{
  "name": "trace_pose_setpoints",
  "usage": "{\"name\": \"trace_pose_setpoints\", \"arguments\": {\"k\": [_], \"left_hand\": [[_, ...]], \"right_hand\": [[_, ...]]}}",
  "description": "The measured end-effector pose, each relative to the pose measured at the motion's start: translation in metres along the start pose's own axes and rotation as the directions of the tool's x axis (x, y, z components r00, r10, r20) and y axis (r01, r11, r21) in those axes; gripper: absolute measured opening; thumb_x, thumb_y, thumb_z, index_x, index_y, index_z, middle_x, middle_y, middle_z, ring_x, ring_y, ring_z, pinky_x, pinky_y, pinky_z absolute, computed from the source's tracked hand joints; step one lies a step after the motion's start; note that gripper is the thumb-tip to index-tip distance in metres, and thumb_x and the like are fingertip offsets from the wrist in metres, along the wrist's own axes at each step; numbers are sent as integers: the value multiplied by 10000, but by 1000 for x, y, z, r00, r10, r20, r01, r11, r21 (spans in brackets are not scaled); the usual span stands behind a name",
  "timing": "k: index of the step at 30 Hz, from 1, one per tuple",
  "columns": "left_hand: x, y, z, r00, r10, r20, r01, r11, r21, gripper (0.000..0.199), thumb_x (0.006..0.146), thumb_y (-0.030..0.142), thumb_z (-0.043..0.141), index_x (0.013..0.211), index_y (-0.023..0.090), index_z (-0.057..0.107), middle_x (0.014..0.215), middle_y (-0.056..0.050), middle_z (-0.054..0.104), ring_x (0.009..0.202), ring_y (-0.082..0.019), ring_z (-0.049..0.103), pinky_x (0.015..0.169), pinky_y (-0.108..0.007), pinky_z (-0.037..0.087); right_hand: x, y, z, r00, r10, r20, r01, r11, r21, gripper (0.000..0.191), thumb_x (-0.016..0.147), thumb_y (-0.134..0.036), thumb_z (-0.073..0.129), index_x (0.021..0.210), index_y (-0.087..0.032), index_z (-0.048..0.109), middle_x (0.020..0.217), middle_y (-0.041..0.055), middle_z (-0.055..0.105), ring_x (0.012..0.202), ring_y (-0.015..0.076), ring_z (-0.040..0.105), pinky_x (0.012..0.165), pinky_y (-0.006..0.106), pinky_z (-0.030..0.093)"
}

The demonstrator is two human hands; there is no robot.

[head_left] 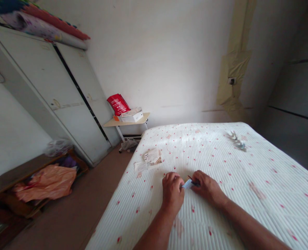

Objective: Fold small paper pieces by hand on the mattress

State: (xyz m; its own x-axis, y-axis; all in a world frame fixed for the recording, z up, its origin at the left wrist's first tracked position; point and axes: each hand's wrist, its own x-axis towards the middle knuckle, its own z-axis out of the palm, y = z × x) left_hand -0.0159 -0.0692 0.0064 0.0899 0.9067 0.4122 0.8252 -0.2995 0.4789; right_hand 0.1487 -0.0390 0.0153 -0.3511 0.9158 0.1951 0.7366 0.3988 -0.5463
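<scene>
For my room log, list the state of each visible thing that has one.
Left hand: curled, gripping
Right hand: curled, gripping
Pale blue piece: held between them
Cabinet doors: shut
Lilac mat: rolled up
Orange sheet: crumpled
Newsprint: apparently torn
Pale strip: apparently zigzagged
Wall socket: apparently plugged into

Small pale-blue strip (187, 184), flat and paper-like in look, spans the gap between left hand (173, 189) and right hand (205, 184); slanted, left end nearer, right end farther, ends covered by the fingers. Dark slim item (194, 183) at the strip's right end, pinched in the right hand, thin point projecting far-left; mostly hidden, kind unclear. Both over the bed's (201, 218) near middle, contact with it indeterminable.
</scene>
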Motion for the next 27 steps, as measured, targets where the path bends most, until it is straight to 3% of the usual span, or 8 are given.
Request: {"name": "trace_pose_setpoints", "arguments": {"k": [8, 16, 24, 27], "left_hand": [[0, 0, 1, 998, 54, -13, -54, 998, 22, 199, 713, 28, 503, 654, 205, 570, 899, -19, 563, 934, -167, 477, 849, -311, 348], [1, -3, -2, 997, 78, 14, -78, 993, 86, 219, 695, 12, 508, 696, 213, 595, 910, -27, 553, 943, -182, 460, 832, -329, 348], [-7, 5, -9, 970, 233, 63, -237, 969, 70, 235, 649, 19, 530, 772, 204, 607, 856, -32, 542, 902, -197, 449, 780, -351, 337], [-13, 10, -11, 969, 232, 84, -239, 968, 82, 156, 687, 95, 568, 767, 218, 620, 836, -34, 548, 887, -204, 453, 757, -352, 333]], "right_hand": [[-1, 5, -6, 990, -85, 111, 81, 996, 44, 54, 699, -148, 519, 677, -184, 552, 743, 3, 535, 674, 122, 502, 606, 210, 354], [-3, -2, -10, 986, -78, 149, 80, 997, -7, 88, 692, -118, 511, 671, -172, 578, 751, 17, 550, 657, 117, 503, 591, 206, 346], [-2, 0, -4, 989, -98, 110, 105, 993, -62, 97, 699, -113, 503, 639, -165, 560, 723, 23, 540, 657, 124, 508, 583, 212, 342], [-2, 2, -3, 988, -105, 112, 112, 992, -53, 81, 695, -112, 508, 663, -164, 561, 742, 28, 544, 656, 125, 511, 584, 213, 348]]}}
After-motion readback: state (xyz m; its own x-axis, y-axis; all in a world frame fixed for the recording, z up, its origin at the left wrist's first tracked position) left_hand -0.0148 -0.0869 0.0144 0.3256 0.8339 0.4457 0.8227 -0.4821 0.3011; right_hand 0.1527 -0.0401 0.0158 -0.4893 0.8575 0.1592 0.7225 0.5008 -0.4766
